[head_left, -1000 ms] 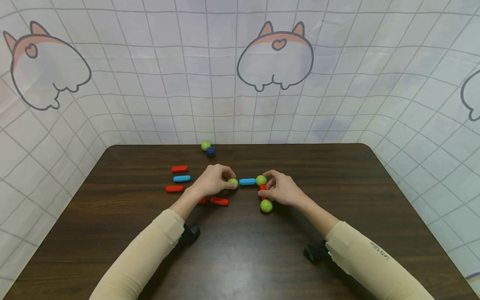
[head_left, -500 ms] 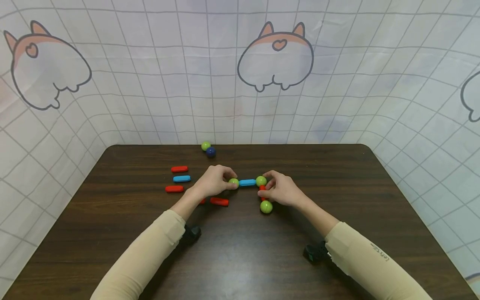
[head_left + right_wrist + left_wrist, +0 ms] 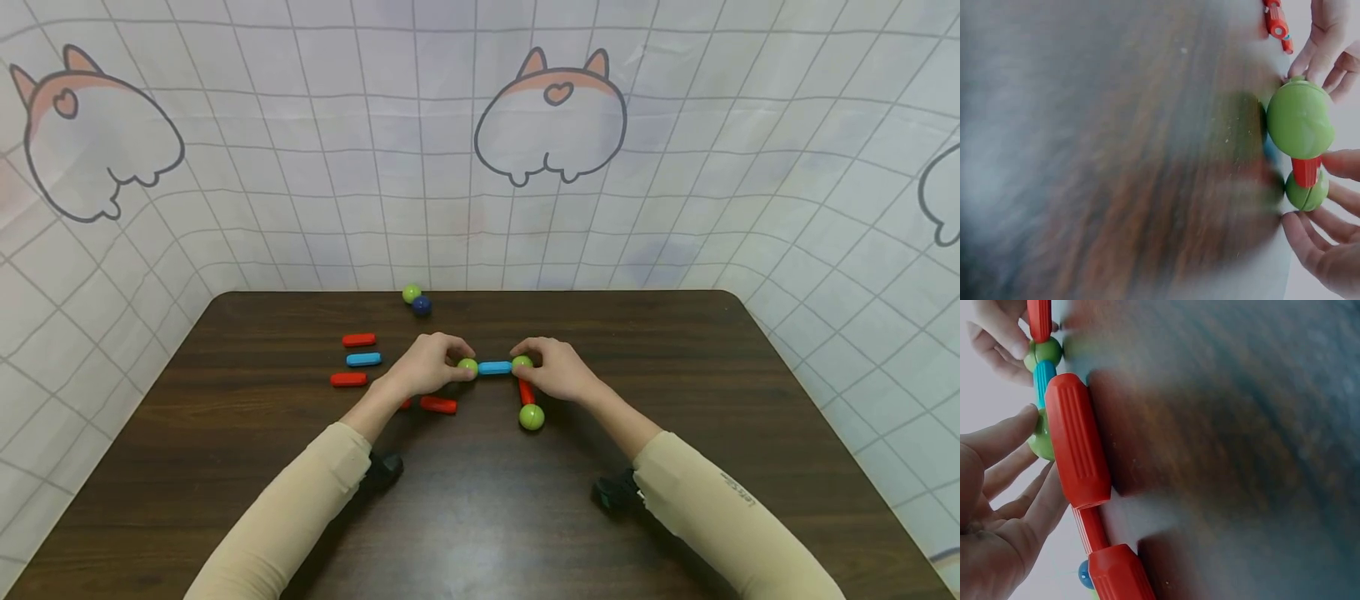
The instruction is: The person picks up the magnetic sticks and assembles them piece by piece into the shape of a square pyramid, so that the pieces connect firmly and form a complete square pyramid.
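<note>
An L-shaped arrangement of balls and rods lies near the middle of a dark wood-grain table (image 3: 480, 525), both hands upon it. The left hand (image 3: 429, 364) pinches the left green ball (image 3: 468, 366) between thumb and fingers; the right hand (image 3: 558, 369) likewise grips the corner green ball (image 3: 522, 362). Between these two balls runs a light-blue rod (image 3: 495, 367), its ends meeting both; how deeply it is seated cannot be told. From the corner ball a red connecting rod (image 3: 527, 392) extends toward the wearer and ends at the near green ball (image 3: 532, 417), which neither hand touches. In the left wrist view, two loose red rods appear large in the foreground, beside the left hand. The head view shows, left of the arrangement, a column of three separate rods: a far red rod (image 3: 359, 340), a spare blue rod (image 3: 363, 359) and a lower red rod (image 3: 348, 379). A fourth, the front red rod (image 3: 438, 405), lies just below the left hand, and a partly hidden red rod (image 3: 406, 404) shows beside the left wrist. At the table's far edge, a loose green ball (image 3: 412, 292) sits against a navy ball (image 3: 422, 306). Behind stands a pale gridded sheet (image 3: 360, 150) bearing cartoon animal outlines.
</note>
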`<action>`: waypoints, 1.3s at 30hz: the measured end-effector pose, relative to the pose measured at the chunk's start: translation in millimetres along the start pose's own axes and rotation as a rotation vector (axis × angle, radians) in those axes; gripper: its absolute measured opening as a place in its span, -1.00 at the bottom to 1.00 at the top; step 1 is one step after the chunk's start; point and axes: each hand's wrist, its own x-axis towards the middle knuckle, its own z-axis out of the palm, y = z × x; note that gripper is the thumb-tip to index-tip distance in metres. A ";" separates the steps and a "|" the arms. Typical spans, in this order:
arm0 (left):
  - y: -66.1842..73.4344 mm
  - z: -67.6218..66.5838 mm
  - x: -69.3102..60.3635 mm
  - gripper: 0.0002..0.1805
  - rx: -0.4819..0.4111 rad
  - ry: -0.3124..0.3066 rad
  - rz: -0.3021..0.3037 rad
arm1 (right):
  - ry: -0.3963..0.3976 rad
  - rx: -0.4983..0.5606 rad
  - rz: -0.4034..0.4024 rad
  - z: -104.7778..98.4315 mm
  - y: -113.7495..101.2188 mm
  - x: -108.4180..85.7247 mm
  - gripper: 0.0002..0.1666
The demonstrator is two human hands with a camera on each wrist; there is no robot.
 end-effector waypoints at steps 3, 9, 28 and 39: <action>-1.2 0.3 -0.8 -0.63 -0.010 -0.003 0.001 | -0.017 -0.010 0.000 1.7 -1.9 2.0 -0.65; -7.2 -2.1 -3.5 -0.63 -0.039 0.014 0.013 | -0.004 -0.019 0.021 1.2 -1.4 1.1 -0.66; -29.3 -35.6 -33.0 -0.62 -0.103 0.124 -0.008 | 0.032 -0.049 0.065 -10.9 9.7 -15.1 -0.73; -48.4 -54.6 -45.7 -0.59 -0.060 0.172 -0.076 | 0.031 -0.030 0.116 -13.2 9.4 -23.9 -0.74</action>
